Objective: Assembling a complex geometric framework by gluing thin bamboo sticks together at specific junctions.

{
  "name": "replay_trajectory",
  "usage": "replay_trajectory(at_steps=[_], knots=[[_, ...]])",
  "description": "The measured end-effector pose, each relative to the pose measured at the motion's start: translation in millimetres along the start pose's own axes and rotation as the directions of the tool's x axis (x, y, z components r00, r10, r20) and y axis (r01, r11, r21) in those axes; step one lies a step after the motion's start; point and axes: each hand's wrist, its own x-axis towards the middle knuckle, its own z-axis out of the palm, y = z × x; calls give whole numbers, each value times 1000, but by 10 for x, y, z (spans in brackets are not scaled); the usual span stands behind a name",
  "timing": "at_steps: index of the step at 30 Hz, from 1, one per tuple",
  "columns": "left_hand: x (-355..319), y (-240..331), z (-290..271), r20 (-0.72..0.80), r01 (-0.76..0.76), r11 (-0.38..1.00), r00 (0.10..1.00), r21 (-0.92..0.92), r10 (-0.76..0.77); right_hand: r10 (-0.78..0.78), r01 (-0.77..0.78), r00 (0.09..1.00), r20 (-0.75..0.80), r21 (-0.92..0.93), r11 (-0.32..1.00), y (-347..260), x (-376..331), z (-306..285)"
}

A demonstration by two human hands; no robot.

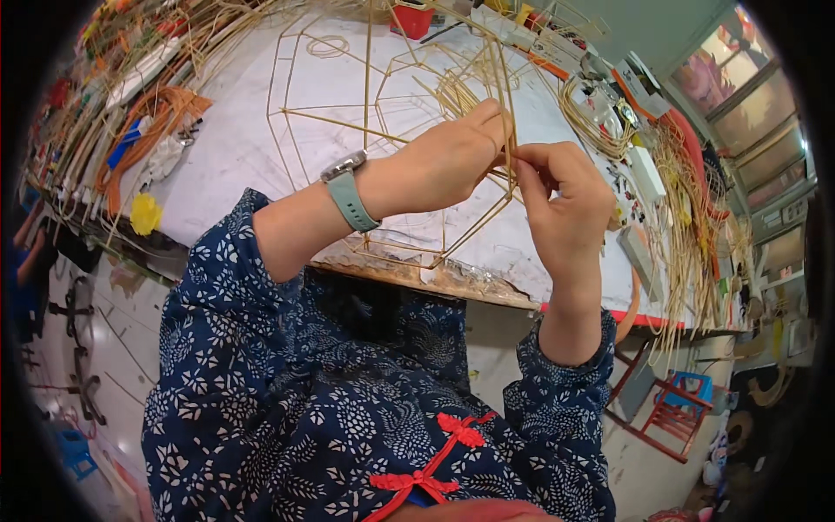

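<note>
A polyhedral frame of thin tan strips (335, 121), like bamboo or cane, stands on the white-covered table in front of me. My left hand (444, 163), with a watch on its wrist, reaches across the frame, its fingers closed round an upright strip on the right side. Just beside it, my right hand (567, 196) pinches the same part of the frame between thumb and fingers. The fingertips of both hands meet closely there, and the left ones partly hide the joint. Behind the hands lies a bunch of loose thin strips (459, 91).
A red container (410, 19) stands at the far edge. Bundled strips and an orange bundle (161, 122) crowd the left; coiled strips (584, 111) and boxes line the right. The table's worn front edge (417, 277) runs before me. A wooden chair (674, 409) stands at lower right.
</note>
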Motion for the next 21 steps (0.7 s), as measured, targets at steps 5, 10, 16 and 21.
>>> replay_trajectory(at_steps=[5, 10, 16, 21], knots=[[-70, 87, 52, -171, 81, 995, 983, 51, -71, 22, -7, 993, 115, -124, 992, 5, 112, 8], [-115, 8, 73, -355, -49, 968, 925, 247, 137, 13, 6, 992, 123, -150, 989, -67, 135, 53], [-103, 75, 38, -404, 32, 960, 911, 280, 87, 15, 12, 991, 132, -200, 980, -61, 148, 50], [-86, 66, -57, -220, 149, 989, 964, -15, -149, 29, -3, 987, 157, -158, 987, -47, 159, 46]])
